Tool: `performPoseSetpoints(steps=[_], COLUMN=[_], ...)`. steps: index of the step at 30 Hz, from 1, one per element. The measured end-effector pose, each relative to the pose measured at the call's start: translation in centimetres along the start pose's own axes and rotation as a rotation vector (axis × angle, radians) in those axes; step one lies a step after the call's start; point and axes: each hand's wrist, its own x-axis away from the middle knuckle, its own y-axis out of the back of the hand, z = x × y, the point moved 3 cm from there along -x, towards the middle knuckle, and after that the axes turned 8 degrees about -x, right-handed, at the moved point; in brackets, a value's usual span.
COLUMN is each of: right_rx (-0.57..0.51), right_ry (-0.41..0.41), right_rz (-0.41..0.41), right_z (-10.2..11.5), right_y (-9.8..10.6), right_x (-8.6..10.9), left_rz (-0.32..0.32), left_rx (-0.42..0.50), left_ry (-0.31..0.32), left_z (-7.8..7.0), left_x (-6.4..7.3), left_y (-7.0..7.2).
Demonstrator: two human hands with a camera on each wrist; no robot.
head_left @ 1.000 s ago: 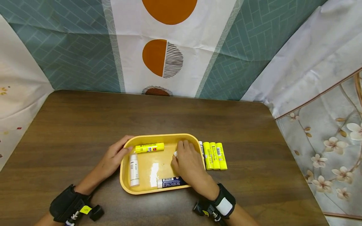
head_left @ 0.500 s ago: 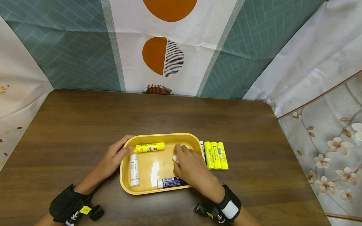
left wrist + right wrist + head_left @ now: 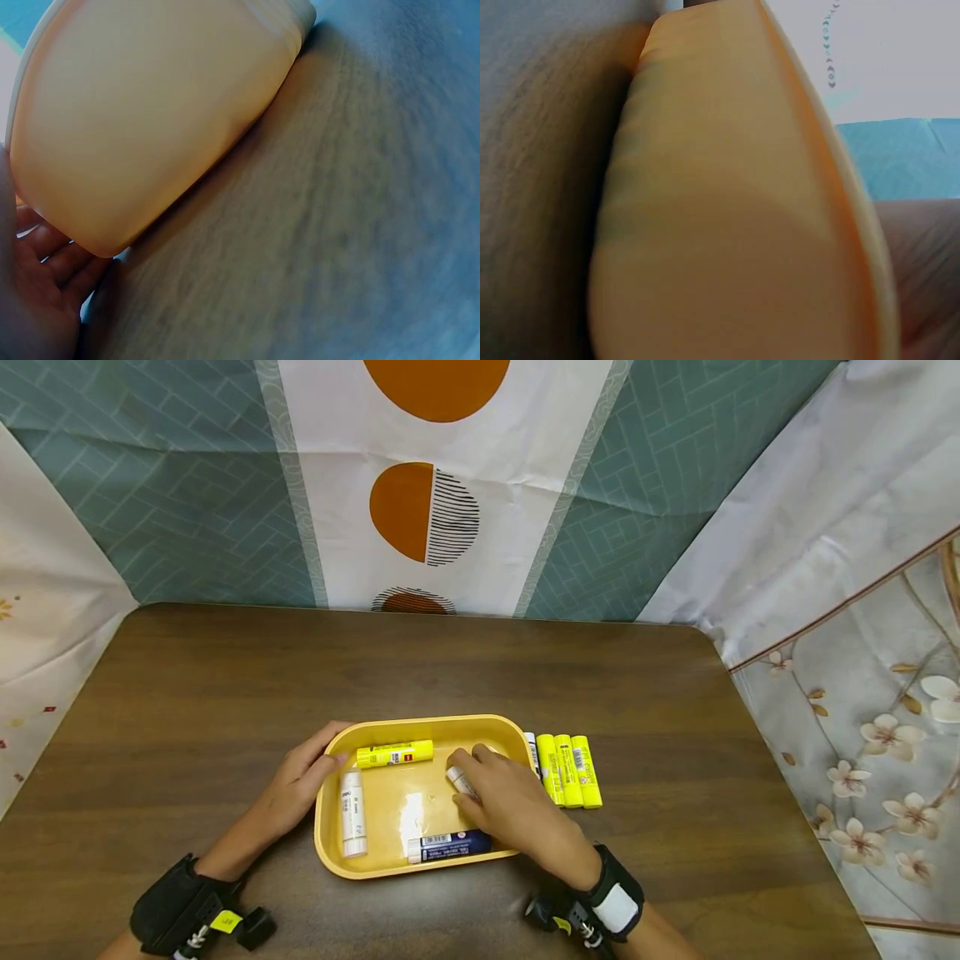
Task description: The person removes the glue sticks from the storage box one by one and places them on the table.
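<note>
1. White tube is inside the yellow tray, toward its right end; the right hand pinches it between thumb and fingers (these hide a part of it).
2. The left hand is well apart from this tube; it holds the tray at the far left corner, with the thumb over the rim and the fingers at the outer wall.
3. In the tray lie also a second white tube, a yellow tube and a dark-blue tube.
4. On the surface, just beside the tray, three yellow tubes lie side by side.
</note>
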Motion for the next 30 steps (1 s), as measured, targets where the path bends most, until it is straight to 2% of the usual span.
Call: performPoseSetpoints(steps=[7, 14, 22, 27, 30], right_rx=[-0.132, -0.195, -0.216, -0.216, -0.206], right_ry=[0.056, 0.041, 0.021, 0.045, 0.052], right_rz=[-0.102, -0.159, -0.200, -0.259, -0.264], right_z=[-0.63, -0.63, -0.69, -0.76, -0.82], right_y=[-0.39, -0.36, -0.53, -0.31, -0.17], right_x=[-0.26, -0.29, -0.15, -0.03, 0.09], left_rz=[0.001, -0.010, -0.010, -0.023, -0.019], left_rx=[0.019, 0.001, -0.008, 0.002, 0.009], left_ry=[0.008, 0.006, 0.004, -0.007, -0.018], left_z=[-0.01, 0.03, 0.18, 0.08, -0.10], left_x=[-0.09, -0.11, 0.18, 0.15, -0.05], left_y=[-0.07, 0.00, -0.11, -0.04, -0.12])
